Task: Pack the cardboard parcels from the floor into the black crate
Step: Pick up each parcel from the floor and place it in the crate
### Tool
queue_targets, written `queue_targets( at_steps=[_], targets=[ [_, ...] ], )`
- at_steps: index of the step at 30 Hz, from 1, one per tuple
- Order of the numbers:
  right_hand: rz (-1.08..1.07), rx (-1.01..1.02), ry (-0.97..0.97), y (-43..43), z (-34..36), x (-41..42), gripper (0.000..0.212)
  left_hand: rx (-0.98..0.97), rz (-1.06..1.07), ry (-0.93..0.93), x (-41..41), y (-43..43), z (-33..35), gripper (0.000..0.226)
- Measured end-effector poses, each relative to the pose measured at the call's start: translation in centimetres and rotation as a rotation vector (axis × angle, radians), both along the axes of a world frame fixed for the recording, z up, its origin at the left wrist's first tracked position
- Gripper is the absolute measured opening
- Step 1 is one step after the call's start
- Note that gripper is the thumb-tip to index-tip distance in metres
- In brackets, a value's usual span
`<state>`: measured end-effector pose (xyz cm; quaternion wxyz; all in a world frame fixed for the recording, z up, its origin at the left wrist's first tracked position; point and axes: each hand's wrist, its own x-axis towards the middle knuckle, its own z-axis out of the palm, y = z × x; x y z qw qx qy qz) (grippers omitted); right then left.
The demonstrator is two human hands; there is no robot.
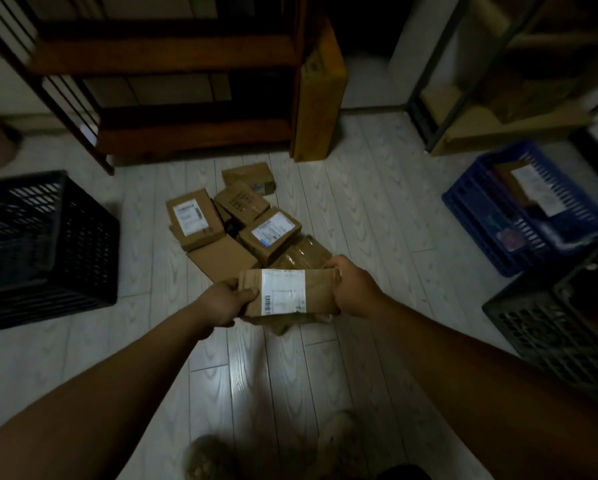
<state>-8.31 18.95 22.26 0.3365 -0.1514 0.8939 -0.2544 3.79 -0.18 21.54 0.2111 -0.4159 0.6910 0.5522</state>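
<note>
While the left hand (226, 301) and the right hand (351, 289) are clamping opposite ends of the brown cardboard parcel with a white label (287, 292), it is hanging mid-frame above the pale plank floor (359, 209), near the heap of small cardboard boxes (235, 220). It is looking light and fairly stiff, its tape possibly slippery, so gripping both ends is seeming soundest for carrying it to the black slatted plastic crate (44, 244) at the left of the frame.

Labelled parcel (287, 292) held level — more parcels (266, 233) heaped beyond, black crate (41, 244) left.
</note>
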Motion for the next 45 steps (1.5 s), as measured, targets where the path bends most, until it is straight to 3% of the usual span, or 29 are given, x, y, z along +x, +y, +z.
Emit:
queue_targets(
  at_steps=[4,7,12,17,19,26,30,34,45],
  targets=[
    [-0.131,-0.105,-0.002,-1.9,10.6,0.5,0.048,-0.065,0.026,0.115,0.5,-1.6,10.6,0.038],
    [-0.139,-0.171,0.020,-3.4,17.8,1.0,0.046,-0.123,0.045,0.179,0.9,-3.1,17.9,0.040],
    [-0.010,-0.342,0.028,-7.1,28.0,1.7,0.049,-0.243,0.157,0.267,2.1,-5.6,28.4,0.043],
    [0.116,-0.420,0.149,-12.4,35.8,3.8,0.083,-0.342,0.253,0.382,6.0,-9.7,35.9,0.050],
    [0.146,-0.463,0.172,-15.1,37.9,5.0,0.086,-0.402,0.279,0.428,8.0,-11.7,38.6,0.058],
    [0.259,-0.564,0.189,-27.4,41.6,12.6,0.090,-0.489,0.443,0.544,17.6,-22.0,43.8,0.067],
    [0.353,-0.562,0.152,-34.3,42.4,17.4,0.106,-0.527,0.404,0.514,23.0,-29.0,45.3,0.063],
    [0.448,-0.527,0.173,-40.5,42.5,21.3,0.105,-0.521,0.361,0.499,27.5,-35.3,46.7,0.059],
    [0.530,-0.404,0.252,-54.4,39.7,20.8,0.099,-0.450,0.306,0.388,27.1,-48.9,44.1,0.070]
  ],
)
